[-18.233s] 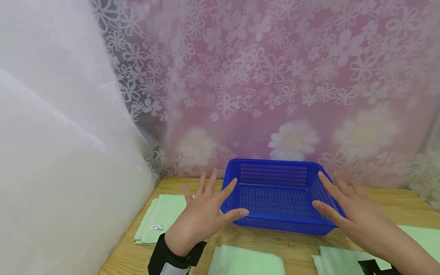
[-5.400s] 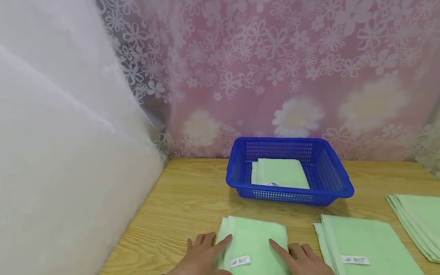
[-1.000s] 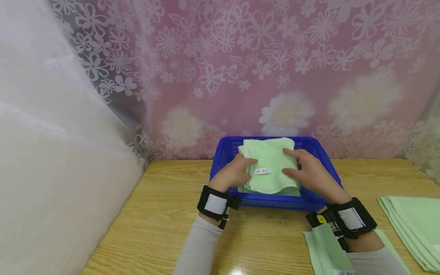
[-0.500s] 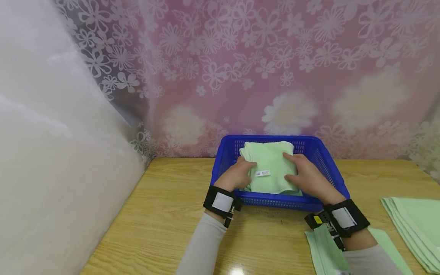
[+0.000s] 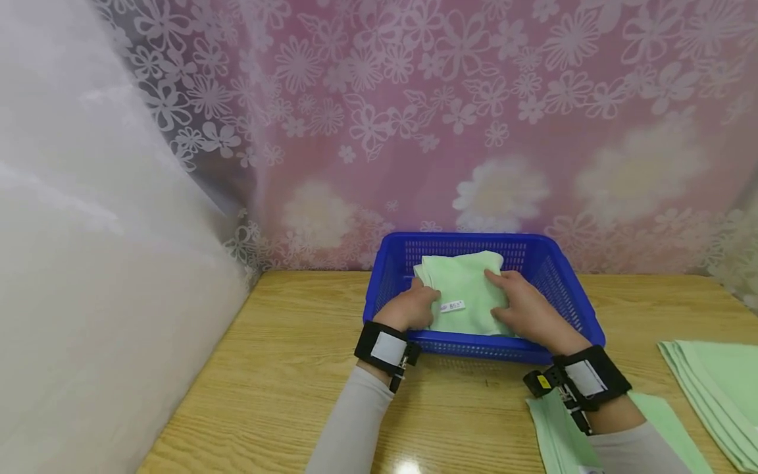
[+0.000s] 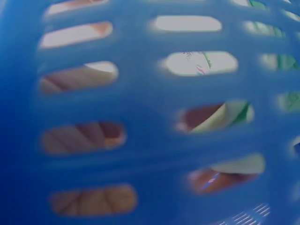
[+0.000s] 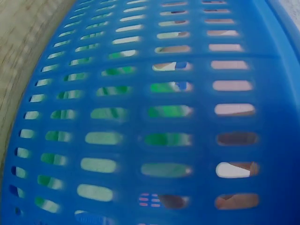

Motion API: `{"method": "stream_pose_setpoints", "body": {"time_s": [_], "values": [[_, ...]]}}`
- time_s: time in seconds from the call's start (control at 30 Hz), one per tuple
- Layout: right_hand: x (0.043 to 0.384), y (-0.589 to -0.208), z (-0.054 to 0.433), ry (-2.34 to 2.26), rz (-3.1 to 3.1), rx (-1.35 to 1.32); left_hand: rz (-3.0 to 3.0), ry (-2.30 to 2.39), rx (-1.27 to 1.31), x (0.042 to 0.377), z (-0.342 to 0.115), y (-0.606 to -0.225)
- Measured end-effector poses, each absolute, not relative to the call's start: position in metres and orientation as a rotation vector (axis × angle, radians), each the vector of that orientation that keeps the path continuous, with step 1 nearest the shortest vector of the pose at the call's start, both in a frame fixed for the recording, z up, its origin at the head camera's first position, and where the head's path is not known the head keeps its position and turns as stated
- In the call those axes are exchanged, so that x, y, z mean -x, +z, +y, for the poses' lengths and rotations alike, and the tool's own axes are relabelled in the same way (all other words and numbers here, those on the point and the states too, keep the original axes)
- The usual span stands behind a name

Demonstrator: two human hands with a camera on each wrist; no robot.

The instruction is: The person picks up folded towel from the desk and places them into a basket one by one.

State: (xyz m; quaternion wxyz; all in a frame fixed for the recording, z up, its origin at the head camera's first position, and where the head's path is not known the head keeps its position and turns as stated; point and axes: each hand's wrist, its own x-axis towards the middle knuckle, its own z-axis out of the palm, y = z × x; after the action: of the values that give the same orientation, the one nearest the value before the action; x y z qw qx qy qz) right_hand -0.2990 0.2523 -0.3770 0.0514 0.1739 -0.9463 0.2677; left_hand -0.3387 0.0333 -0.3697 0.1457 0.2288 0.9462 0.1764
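A folded light-green towel (image 5: 468,280) with a small white label lies inside the blue plastic basket (image 5: 474,345), low between its walls. My left hand (image 5: 410,308) grips the towel's left edge, fingers curled at its side. At the right edge, my right hand (image 5: 527,308) holds it with thumb and fingers spread along that side. The towel that lay in the basket earlier is hidden beneath. In the left wrist view the slotted basket wall (image 6: 145,103) fills the frame, and skin and towel show through the slots. The right wrist view likewise looks through the basket's side (image 7: 272,140).
One folded green towel (image 5: 666,421) lies at the front right of the wooden table (image 5: 284,368), partly under my right forearm. Another folded towel (image 5: 719,382) lies at the far right. A flowered curtain (image 5: 414,99) hangs behind the basket.
Over the earlier frames, the left towel, then the middle one, went from the table into the basket. In the last second, both hands have lowered the held towel further inside.
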Motion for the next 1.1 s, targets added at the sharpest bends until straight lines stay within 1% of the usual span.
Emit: {"method": "stream_pose_setpoints", "body": {"time_s": [0.27, 0.5, 0.77, 0.9, 1.1], "values": [[0.2975, -0.374, 0.2556, 0.781, -2.899, -0.536, 2.765, 0.494, -0.657, 0.3391, 0.0371, -0.3671], [0.295, -0.3729, 0.2592, 0.689, -2.891, -0.4, 2.795, 0.483, -0.63, 0.3398, 0.0397, -0.366], [0.2916, -0.375, 0.2622, 0.681, -2.863, -0.308, 2.816, 0.505, -0.563, 0.3391, 0.0435, -0.368], [0.2918, -0.3773, 0.2608, 0.68, -2.867, -0.303, 2.832, 0.472, -0.589, 0.3369, 0.0407, -0.3692], [0.2919, -0.3816, 0.2558, 0.681, -2.977, -0.325, 2.805, 0.516, -0.501, 0.3332, 0.0349, -0.3742]]}}
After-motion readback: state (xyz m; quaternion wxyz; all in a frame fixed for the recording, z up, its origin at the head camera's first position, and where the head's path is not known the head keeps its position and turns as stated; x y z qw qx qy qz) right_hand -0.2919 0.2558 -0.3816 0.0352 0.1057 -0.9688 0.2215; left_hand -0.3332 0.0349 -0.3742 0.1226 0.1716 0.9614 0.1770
